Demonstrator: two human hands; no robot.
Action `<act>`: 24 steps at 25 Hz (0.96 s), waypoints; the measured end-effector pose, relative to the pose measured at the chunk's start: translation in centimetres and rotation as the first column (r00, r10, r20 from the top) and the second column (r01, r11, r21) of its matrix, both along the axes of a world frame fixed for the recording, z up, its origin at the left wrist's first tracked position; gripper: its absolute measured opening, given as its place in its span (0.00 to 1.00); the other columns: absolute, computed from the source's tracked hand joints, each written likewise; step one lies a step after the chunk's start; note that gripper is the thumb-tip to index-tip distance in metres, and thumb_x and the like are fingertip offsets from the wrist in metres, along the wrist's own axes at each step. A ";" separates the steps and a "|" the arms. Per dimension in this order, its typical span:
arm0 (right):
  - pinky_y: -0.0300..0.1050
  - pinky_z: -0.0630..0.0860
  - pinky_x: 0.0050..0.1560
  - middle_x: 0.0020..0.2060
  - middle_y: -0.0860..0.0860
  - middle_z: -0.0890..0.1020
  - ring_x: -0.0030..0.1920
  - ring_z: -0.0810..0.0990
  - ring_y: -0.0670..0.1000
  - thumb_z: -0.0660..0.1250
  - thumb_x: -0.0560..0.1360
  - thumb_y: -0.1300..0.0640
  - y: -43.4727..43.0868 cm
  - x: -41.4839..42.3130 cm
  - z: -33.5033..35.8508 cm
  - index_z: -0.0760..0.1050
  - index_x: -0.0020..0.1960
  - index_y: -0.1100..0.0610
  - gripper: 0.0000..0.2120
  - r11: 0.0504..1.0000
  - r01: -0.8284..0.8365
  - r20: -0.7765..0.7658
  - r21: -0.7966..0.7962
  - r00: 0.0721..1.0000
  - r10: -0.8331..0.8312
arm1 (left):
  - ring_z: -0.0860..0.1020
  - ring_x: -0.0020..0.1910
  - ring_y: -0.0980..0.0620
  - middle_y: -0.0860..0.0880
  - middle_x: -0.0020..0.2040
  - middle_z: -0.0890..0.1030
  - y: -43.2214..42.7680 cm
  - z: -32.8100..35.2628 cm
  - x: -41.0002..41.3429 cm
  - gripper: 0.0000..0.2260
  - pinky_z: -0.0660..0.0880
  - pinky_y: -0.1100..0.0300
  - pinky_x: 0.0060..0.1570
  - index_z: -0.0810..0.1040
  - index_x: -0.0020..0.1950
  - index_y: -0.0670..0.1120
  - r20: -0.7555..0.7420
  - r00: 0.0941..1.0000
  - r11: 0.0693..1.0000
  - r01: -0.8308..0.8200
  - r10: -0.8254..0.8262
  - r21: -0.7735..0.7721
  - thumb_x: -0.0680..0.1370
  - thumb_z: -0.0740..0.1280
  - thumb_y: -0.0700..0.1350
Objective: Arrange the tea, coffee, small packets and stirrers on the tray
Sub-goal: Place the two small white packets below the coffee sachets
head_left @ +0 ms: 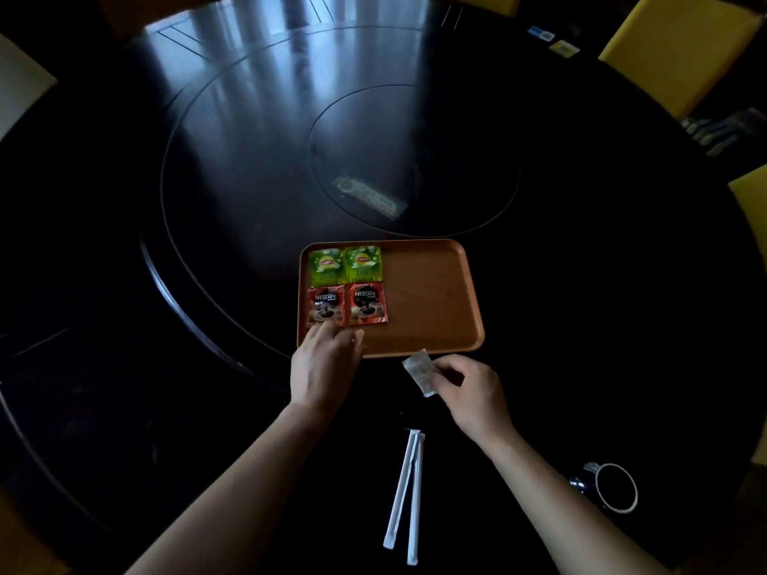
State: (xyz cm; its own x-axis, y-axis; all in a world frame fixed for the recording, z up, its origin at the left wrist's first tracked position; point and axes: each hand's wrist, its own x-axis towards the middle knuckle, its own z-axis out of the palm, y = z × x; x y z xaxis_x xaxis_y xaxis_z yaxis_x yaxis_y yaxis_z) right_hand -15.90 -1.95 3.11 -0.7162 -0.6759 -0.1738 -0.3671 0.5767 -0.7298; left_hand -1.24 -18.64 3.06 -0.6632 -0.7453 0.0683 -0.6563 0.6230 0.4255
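White small packet (420, 372) pinched in right hand (471, 392), left hand (326, 365) spread, hiding tray (431, 300) corner

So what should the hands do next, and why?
Probably set the small white packet held by the right hand onto the bare right side of the tray: tea and coffee fill the left, and it hovers just off the near rim.

— Where is there room on the tray (431, 296)?

— Its whole right half lies bare, just ahead of the right hand's fingers (446, 369). The left half is filled: two green tea packets (345, 265) at the back, two red coffee packets (346, 305) in front, touching the left hand's fingers (328, 330).

— And the counter (581, 284)?

— Open to the right of the tray. Behind the right wrist stands a mug (616, 487); between the forearms lie two wrapped stirrers (406, 495).
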 end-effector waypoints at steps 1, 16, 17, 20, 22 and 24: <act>0.29 0.73 0.43 0.40 0.42 0.84 0.43 0.81 0.40 0.74 0.72 0.52 0.1 -0.5 -0.3 0.83 0.46 0.51 0.05 1.000 0.004 -0.005 -0.003 1.000 -0.004 | 0.78 0.48 0.45 0.47 0.45 0.80 0.5 -0.4 0.1 0.11 0.79 0.50 0.39 0.84 0.49 0.46 -0.027 0.999 0.998 -0.026 0.027 0.053 0.75 0.71 0.53; 0.35 0.72 0.40 0.41 0.50 0.83 0.41 0.80 0.49 0.74 0.71 0.60 -4.2 -0.8 -0.9 0.82 0.47 0.57 0.05 0.988 -0.144 -0.183 -0.055 0.974 0.132 | 0.78 0.46 0.44 0.49 0.49 0.80 0.2 -2.3 1.7 0.11 0.73 0.51 0.43 0.82 0.51 0.50 0.114 0.973 0.962 0.218 -0.201 -0.163 0.71 0.75 0.50; 0.38 0.74 0.40 0.40 0.51 0.83 0.41 0.80 0.50 0.74 0.71 0.60 -4.2 -0.9 -0.8 0.82 0.47 0.57 0.05 0.986 -0.152 -0.196 -0.068 0.971 0.136 | 0.78 0.47 0.44 0.49 0.49 0.81 0.2 -2.6 1.9 0.09 0.73 0.51 0.43 0.83 0.50 0.51 0.060 0.976 0.962 0.215 -0.208 -0.166 0.71 0.74 0.50; 0.45 0.77 0.41 0.39 0.52 0.82 0.40 0.80 0.51 0.74 0.71 0.58 -4.0 -1.5 -0.6 0.82 0.46 0.57 0.05 0.984 -0.143 -0.203 -0.108 0.972 0.119 | 0.75 0.48 0.44 0.46 0.49 0.79 0.4 -2.3 2.1 0.10 0.72 0.53 0.43 0.86 0.49 0.54 -0.155 0.978 0.990 0.136 -0.141 -0.045 0.72 0.68 0.54; 0.46 0.77 0.42 0.40 0.51 0.83 0.42 0.81 0.51 0.74 0.72 0.56 -3.7 -1.9 -0.7 0.82 0.46 0.57 0.05 0.987 -0.110 -0.166 -0.113 0.982 0.091 | 0.76 0.42 0.48 0.49 0.43 0.77 -0.1 -1.5 1.3 0.08 0.74 0.52 0.37 0.86 0.50 0.54 -0.232 0.967 0.990 0.123 -0.106 0.062 0.72 0.72 0.50; 0.46 0.78 0.43 0.41 0.50 0.83 0.42 0.81 0.50 0.74 0.72 0.53 -3.4 -2.1 -0.8 0.82 0.46 0.56 0.07 0.989 -0.082 -0.129 -0.120 0.989 0.066 | 0.79 0.40 0.52 0.53 0.42 0.81 -0.6 -0.8 0.6 0.08 0.79 0.52 0.36 0.86 0.49 0.51 -0.290 0.950 0.972 0.165 -0.112 0.167 0.71 0.73 0.43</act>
State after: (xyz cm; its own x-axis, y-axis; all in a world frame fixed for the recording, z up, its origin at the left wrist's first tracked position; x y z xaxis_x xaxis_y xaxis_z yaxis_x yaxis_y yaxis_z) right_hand -17.97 -5.32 2.30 -0.6740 -0.7387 0.0027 -0.4980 0.4517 -0.7403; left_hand -0.66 -19.22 2.25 -0.7356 -0.6645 0.1320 -0.4088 0.5907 0.6957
